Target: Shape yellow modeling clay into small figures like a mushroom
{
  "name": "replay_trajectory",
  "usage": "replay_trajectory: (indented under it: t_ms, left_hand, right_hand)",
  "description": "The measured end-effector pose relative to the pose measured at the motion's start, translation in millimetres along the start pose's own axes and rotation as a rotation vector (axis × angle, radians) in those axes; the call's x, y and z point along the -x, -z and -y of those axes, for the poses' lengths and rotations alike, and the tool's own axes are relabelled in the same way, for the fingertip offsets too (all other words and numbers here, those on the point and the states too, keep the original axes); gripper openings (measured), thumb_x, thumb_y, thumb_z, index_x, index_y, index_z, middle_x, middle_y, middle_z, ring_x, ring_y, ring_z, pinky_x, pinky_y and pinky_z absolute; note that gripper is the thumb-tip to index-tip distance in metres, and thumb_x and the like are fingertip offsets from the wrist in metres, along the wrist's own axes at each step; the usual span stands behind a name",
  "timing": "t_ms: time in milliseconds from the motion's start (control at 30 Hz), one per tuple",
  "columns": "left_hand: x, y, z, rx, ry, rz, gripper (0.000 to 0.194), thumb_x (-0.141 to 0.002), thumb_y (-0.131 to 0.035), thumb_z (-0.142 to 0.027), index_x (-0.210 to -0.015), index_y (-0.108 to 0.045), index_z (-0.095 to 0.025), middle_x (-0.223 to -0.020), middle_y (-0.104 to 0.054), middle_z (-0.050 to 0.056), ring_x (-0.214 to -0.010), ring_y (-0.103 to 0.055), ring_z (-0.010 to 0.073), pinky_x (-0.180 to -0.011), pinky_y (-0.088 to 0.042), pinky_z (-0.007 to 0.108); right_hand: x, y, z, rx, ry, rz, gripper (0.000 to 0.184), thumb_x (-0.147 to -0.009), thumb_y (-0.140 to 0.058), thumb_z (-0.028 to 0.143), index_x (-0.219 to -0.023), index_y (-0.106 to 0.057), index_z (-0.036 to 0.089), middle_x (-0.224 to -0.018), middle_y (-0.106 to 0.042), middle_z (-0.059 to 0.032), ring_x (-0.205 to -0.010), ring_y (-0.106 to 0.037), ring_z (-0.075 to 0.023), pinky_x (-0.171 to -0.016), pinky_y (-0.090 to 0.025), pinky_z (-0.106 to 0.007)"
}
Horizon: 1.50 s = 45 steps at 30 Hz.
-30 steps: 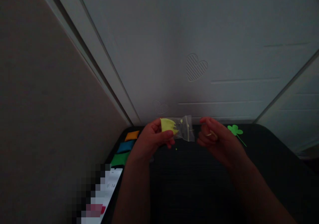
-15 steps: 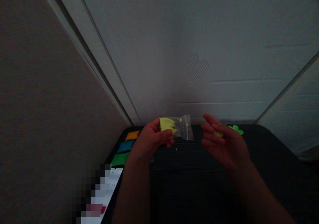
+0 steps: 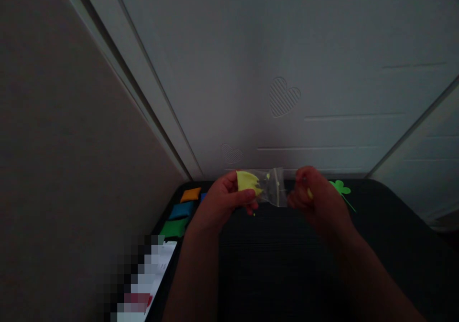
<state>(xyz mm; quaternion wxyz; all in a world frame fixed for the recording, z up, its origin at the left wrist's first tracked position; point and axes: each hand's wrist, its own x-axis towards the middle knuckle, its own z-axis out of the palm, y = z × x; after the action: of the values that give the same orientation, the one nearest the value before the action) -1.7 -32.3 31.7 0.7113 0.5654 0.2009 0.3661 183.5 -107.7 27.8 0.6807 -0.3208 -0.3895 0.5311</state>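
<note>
My left hand point(image 3: 233, 195) pinches a small clear zip bag point(image 3: 270, 188) by its closed end, thumb across the front. Inside the bag sits a lump of yellow modelling clay point(image 3: 247, 181) with a ragged edge, and small bits cling near the zip strip. My right hand point(image 3: 321, 202) is curled beside the bag's mouth, its fingers slightly blurred. A small piece of yellow clay point(image 3: 310, 194) shows in its grip. Whether the right fingertips touch the bag I cannot tell.
Orange point(image 3: 191, 195), blue point(image 3: 181, 210) and green point(image 3: 174, 227) packets lie along the left of the black table point(image 3: 272, 269). Nearer stands a lit phone point(image 3: 161, 264), partly pixelated. A green clover shape with a stem point(image 3: 340, 187) lies right. A white panel point(image 3: 222, 73) rises behind.
My left hand and the bag have shifted slightly right. My right hand has turned and its fingers have curled in closer to the bag's mouth, uncovering the clover's stem.
</note>
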Motion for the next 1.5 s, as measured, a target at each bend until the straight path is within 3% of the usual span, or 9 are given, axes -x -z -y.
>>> replay_trajectory:
  t_ms: [67, 200, 500, 733, 967, 1233, 1500]
  left_hand:
    - [0.3, -1.4, -0.5, 0.021, -0.007, 0.012, 0.027, -0.068, -0.072, -0.020, -0.090, -0.058, -0.014, -0.070, -0.064, -0.001, -0.052, -0.060, 0.0082, -0.044, -0.048, 0.016]
    - [0.7, -1.8, -0.4, 0.053, -0.012, 0.028, 0.027, -0.068, -0.072, -0.020, -0.091, -0.060, -0.015, -0.071, -0.065, -0.001, -0.052, -0.060, 0.0084, -0.043, -0.049, 0.016]
    - [-1.0, -2.9, 1.1, 0.074, -0.017, 0.059, 0.026, -0.068, -0.072, -0.019, -0.091, -0.061, -0.015, -0.072, -0.065, -0.001, -0.052, -0.060, 0.0078, -0.043, -0.048, 0.016]
    - [-0.9, -4.2, 0.7, 0.058, -0.029, 0.049, 0.023, -0.069, -0.072, -0.017, -0.089, -0.062, -0.015, -0.069, -0.065, -0.001, -0.054, -0.060, 0.0074, -0.045, -0.049, 0.015]
    - [-1.3, -2.2, 1.2, 0.061, -0.026, 0.078, 0.026, -0.067, -0.073, -0.017, -0.090, -0.060, -0.015, -0.071, -0.065, -0.001, -0.054, -0.060, 0.0086, -0.045, -0.048, 0.016]
    - [0.5, -3.4, -0.6, 0.051, -0.023, 0.069, 0.027, -0.067, -0.073, -0.019, -0.090, -0.060, -0.015, -0.071, -0.064, -0.001, -0.053, -0.060, 0.0092, -0.044, -0.047, 0.018]
    - [1.5, -1.5, -0.6, 0.058, -0.039, 0.004, 0.029, -0.067, -0.073, -0.021, -0.092, -0.060, -0.015, -0.074, -0.065, 0.000, -0.054, -0.060, 0.0086, -0.045, -0.047, 0.017]
  right_hand:
    - [2.5, 2.1, 0.1, 0.282, 0.111, -0.013, 0.009, -0.085, -0.057, 0.036, -0.088, -0.061, 0.028, -0.051, -0.038, 0.0086, -0.047, -0.034, -0.0054, -0.047, -0.029, -0.020]
    - [11.0, 5.1, 9.7, 0.695, 0.236, 0.035, 0.013, -0.082, -0.063, 0.031, -0.095, -0.063, 0.034, -0.070, -0.054, 0.0062, -0.064, -0.048, -0.0065, -0.057, -0.037, -0.019]
    - [15.0, 2.5, 16.7, 0.855, 0.225, 0.005, 0.010, -0.080, -0.064, 0.034, -0.090, -0.061, 0.031, -0.064, -0.049, 0.0071, -0.057, -0.046, -0.0063, -0.052, -0.035, -0.019]
    - [9.7, 5.5, 14.3, 0.722, 0.050, 0.026, 0.013, -0.079, -0.065, 0.039, -0.084, -0.064, 0.027, -0.064, -0.053, 0.0059, -0.059, -0.047, -0.0068, -0.056, -0.035, -0.020]
    - [4.1, 6.8, 7.0, 0.202, -0.180, 0.084, 0.016, -0.073, -0.070, 0.035, -0.075, -0.064, 0.021, -0.059, -0.050, 0.0055, -0.052, -0.040, -0.0051, -0.049, -0.030, -0.019]
    - [-0.2, 0.5, 4.2, -0.042, -0.221, 0.123, 0.012, -0.077, -0.064, 0.027, -0.070, -0.060, 0.018, -0.051, -0.039, 0.0074, -0.046, -0.031, -0.0047, -0.046, -0.028, -0.019]
    - [-1.3, -1.3, 5.9, -0.336, -0.311, 0.144, 0.004, -0.076, -0.052, 0.016, -0.076, -0.055, 0.019, -0.064, -0.046, 0.0038, -0.053, -0.037, -0.0059, -0.047, -0.031, -0.018]
